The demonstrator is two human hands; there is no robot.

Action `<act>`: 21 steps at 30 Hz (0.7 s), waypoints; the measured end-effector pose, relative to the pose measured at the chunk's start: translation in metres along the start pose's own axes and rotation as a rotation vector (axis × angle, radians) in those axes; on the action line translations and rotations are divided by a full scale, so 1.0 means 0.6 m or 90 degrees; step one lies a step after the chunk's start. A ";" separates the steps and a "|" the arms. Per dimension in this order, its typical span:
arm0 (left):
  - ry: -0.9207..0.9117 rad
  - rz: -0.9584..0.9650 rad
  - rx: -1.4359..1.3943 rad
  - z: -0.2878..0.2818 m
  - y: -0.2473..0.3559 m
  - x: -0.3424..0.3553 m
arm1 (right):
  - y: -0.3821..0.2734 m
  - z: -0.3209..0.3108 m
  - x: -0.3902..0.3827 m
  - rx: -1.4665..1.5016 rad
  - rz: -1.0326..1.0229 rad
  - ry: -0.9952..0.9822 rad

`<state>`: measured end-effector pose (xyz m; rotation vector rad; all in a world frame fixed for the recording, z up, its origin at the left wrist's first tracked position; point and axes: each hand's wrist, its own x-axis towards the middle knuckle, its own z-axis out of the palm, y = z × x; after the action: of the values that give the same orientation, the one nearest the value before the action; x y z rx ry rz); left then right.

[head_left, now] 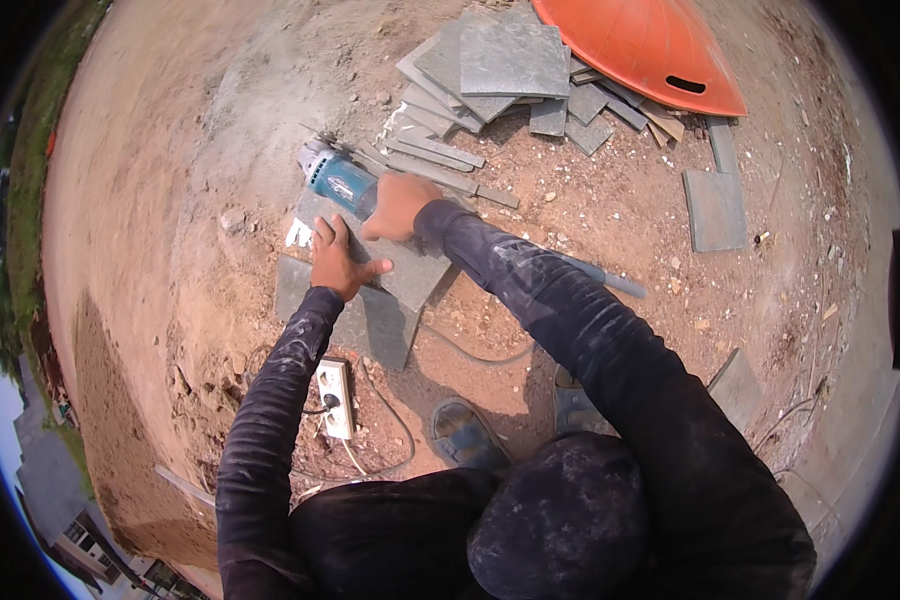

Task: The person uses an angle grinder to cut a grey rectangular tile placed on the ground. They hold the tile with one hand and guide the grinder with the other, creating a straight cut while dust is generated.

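Observation:
My right hand (398, 205) grips the body of a teal and silver angle grinder (335, 178) whose disc end points up and left over the ground. My left hand (336, 262) lies flat with fingers spread on a grey stone tile (415, 275), holding it down. That tile rests on another grey tile (370, 322) lying on the reddish dirt. Both of my arms wear dark dusty sleeves. The grinder's disc sits at the upper left edge of the top tile.
A pile of grey tiles and cut strips (500, 75) lies beyond the grinder, beside an orange tub (650, 45). Single tiles (715, 208) lie to the right. A white power strip (336, 396) with cables sits by my feet (465, 432).

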<state>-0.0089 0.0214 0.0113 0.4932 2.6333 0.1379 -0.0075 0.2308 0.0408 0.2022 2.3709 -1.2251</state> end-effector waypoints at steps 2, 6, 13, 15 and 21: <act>-0.004 -0.004 0.011 -0.002 -0.001 -0.001 | -0.006 -0.001 0.004 0.002 0.003 -0.013; -0.007 -0.004 0.009 -0.003 0.003 0.000 | -0.005 0.004 0.014 0.004 0.004 0.006; -0.003 -0.008 0.012 0.000 0.002 0.000 | -0.008 0.007 0.023 -0.004 0.005 0.005; -0.003 -0.008 0.013 -0.001 0.006 0.001 | -0.007 0.006 0.027 -0.010 0.008 0.001; -0.007 -0.017 0.010 -0.006 0.002 -0.001 | -0.010 0.005 0.021 0.007 0.005 -0.004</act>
<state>-0.0097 0.0224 0.0151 0.4633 2.6301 0.1066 -0.0195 0.2238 0.0383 0.2113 2.3557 -1.2340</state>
